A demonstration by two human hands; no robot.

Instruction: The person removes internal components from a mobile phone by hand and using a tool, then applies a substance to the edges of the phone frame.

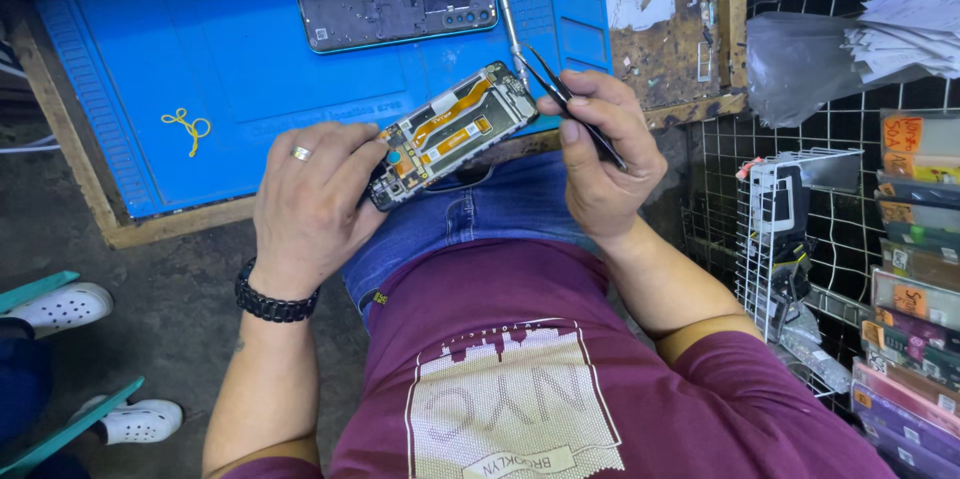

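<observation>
Phone (pixel 447 132) was pinched by left hand (pixel 312 201); tweezers (pixel 570 102) were pinched in right hand (pixel 600 154). A slip could have torn the flex.

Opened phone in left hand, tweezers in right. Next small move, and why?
Probably lower the tweezers tips onto the top corner of the opened phone: the right hand pinches them just above that corner, while the left hand steadies the lower end over the blue mat.

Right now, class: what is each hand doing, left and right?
Left hand: closed around the lower end of the opened phone.
Right hand: closed on black tweezers, tips at the phone's upper end.
</observation>
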